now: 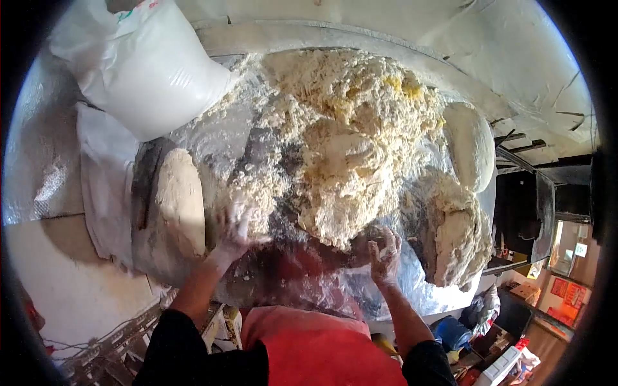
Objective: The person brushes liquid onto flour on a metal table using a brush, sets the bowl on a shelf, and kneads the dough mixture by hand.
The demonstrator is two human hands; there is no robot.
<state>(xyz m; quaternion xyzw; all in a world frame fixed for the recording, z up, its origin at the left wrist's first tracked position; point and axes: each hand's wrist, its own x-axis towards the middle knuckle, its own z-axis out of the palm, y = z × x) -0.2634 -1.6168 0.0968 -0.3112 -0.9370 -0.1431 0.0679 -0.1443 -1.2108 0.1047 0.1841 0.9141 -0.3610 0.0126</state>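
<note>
A large mass of shaggy dough [351, 167], crumbly with yellow patches toward its far side, lies across the metal worktop [283, 267]. My left hand [238, 226], dusted with flour, has its fingers stretched out at the loose crumbs left of the mass. Close to the near right edge of the dough is my right hand [385, 257], its fingers bent and apart from the thumb, nothing in it. A smooth dough log [180, 202] rests left of my left hand. Right of my right hand sits a rougher dough lump [458, 235].
Another smooth dough piece [470, 145] lies at the right edge. A big white sack [151, 71] stands at the back left, with a white cloth [108, 183] below it. A wall borders the far side. Beyond the right edge are dark shelves and a blue container [452, 333].
</note>
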